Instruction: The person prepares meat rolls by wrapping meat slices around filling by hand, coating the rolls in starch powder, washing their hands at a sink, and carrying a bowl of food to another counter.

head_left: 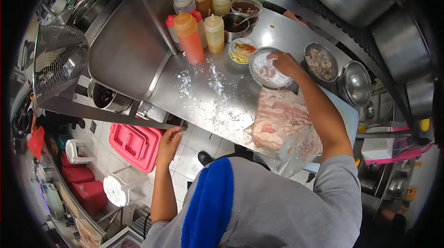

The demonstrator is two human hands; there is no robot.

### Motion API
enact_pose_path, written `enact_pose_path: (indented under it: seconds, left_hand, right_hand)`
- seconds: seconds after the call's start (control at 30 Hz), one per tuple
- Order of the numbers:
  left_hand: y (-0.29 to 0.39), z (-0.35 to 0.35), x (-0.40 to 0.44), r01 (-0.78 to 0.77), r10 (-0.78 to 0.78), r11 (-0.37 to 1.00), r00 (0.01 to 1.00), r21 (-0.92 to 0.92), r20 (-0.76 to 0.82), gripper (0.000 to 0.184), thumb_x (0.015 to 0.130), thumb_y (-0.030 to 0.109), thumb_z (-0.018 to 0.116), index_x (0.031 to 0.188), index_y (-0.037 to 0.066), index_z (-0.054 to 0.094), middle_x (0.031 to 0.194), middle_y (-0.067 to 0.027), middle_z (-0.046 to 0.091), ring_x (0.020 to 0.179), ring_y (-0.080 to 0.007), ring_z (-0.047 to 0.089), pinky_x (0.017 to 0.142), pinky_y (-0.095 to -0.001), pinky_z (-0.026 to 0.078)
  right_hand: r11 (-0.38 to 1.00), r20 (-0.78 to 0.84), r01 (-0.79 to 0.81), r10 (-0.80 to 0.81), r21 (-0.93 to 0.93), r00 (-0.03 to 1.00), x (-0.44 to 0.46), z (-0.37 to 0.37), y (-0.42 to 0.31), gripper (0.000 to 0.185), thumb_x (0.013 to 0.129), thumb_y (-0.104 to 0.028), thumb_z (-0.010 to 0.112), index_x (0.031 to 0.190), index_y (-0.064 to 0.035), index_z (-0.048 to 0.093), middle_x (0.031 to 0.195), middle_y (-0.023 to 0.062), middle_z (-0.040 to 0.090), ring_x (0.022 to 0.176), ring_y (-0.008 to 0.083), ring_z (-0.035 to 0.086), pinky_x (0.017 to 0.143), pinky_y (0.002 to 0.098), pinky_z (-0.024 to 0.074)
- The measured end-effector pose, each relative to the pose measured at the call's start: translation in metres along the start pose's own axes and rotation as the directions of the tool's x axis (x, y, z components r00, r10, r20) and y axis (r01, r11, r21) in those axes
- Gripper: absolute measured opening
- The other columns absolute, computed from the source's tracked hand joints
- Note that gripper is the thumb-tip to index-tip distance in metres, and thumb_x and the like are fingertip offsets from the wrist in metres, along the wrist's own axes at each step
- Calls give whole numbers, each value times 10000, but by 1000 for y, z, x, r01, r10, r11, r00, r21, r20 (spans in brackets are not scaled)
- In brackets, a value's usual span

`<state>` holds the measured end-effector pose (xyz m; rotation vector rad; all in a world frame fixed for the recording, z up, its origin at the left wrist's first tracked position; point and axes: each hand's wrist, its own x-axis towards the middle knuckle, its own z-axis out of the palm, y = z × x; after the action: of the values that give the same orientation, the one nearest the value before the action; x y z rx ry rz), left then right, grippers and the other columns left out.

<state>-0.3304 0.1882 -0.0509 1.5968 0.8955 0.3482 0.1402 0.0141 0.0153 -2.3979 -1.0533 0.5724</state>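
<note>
My right hand reaches into a metal bowl of white powder. Its fingers are curled down at the powder, and whatever they may hold is hidden. Pale ring-like pieces lie in the powder beside the fingertips. My left hand hangs off the front of the steel table, holding nothing, with its fingers loosely bent and apart. Below my right forearm lies a large plastic-wrapped slab of raw, fatty meat. Another metal bowl to the right holds pale chopped pieces.
Squeeze bottles, sauce pots and a small bowl of sliced vegetables stand at the back. Powder is scattered over the steel table. A wire strainer hangs at left. A pink lid is below. Stacked bowls sit right.
</note>
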Motion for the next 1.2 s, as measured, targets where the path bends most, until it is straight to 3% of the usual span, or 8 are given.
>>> enact_pose_path:
  seconds: [0.1, 0.23, 0.33, 0.47, 0.73, 1.0, 1.07, 1.2]
  left_hand:
    - [-8, 7, 1, -40, 40, 998, 999, -45, -1, 280, 882, 116, 643, 1126, -16, 600, 1047, -85, 641, 929, -136, 606, 811, -259, 482]
    - [-9, 24, 6, -95, 94, 990, 995, 101, 18, 275, 856, 132, 666, 1104, 24, 617, 1054, -109, 634, 973, -204, 629, 813, -314, 497]
    - [12, 31, 1, -237, 228, 942, 971, 238, 68, 273, 844, 135, 675, 1093, 37, 621, 1044, -111, 632, 979, -224, 628, 810, -336, 498]
    - [18, 33, -6, -223, 213, 947, 975, 230, 68, 268, 843, 140, 673, 1084, 36, 623, 1039, -116, 632, 975, -238, 626, 805, -346, 499]
    - [3, 35, -19, -191, 165, 937, 980, 293, 110, 263, 846, 151, 673, 1078, 36, 626, 1020, -103, 633, 948, -230, 626, 766, -343, 496]
    - [9, 43, -25, -189, 163, 941, 980, 282, 114, 264, 847, 155, 671, 1079, 39, 624, 1049, -103, 633, 957, -224, 627, 767, -339, 489]
    - [5, 45, -26, -188, 163, 942, 981, 277, 108, 262, 848, 155, 671, 1078, 39, 624, 1055, -102, 633, 957, -223, 628, 764, -338, 488]
    - [7, 49, -29, -178, 149, 947, 981, 268, 126, 261, 845, 150, 672, 1074, 36, 624, 1042, -103, 636, 949, -216, 629, 749, -335, 485]
  right_hand:
    - [927, -38, 269, -289, -262, 957, -9, 30, 6, 384, 759, -120, 652, 1140, -94, 608, 1100, 195, 630, 1022, 301, 611, 914, 385, 467]
    - [865, -51, 110, -154, -490, 987, -19, 55, -2, 439, 735, -167, 675, 1159, -106, 577, 1192, 215, 582, 1107, 320, 568, 963, 395, 439]
    - [965, 55, 174, -167, -194, 984, -3, 43, 17, 454, 758, -185, 664, 1192, -91, 570, 1178, 229, 585, 1116, 339, 561, 970, 390, 435]
    - [955, 112, 145, -120, -259, 986, 2, 22, 30, 490, 783, -206, 643, 1239, -56, 547, 1167, 223, 594, 1123, 348, 556, 979, 390, 428]
    - [926, -209, 27, -113, -377, 971, 12, 58, 9, 472, 788, -269, 687, 1165, 1, 598, 1169, 230, 588, 1099, 354, 560, 966, 415, 424]
    - [995, -56, 87, -89, -39, 994, 12, 16, 19, 297, 798, -250, 656, 1045, -87, 675, 991, 221, 659, 938, 355, 634, 876, 409, 481]
    - [907, 78, 145, -124, -396, 989, 8, 25, 26, 314, 813, -265, 637, 1056, -69, 661, 994, 228, 655, 942, 360, 632, 882, 406, 478]
    - [821, -145, -37, -57, -570, 988, -35, 53, -16, 462, 752, -299, 705, 1130, -55, 602, 1112, 225, 612, 1066, 326, 591, 907, 408, 473]
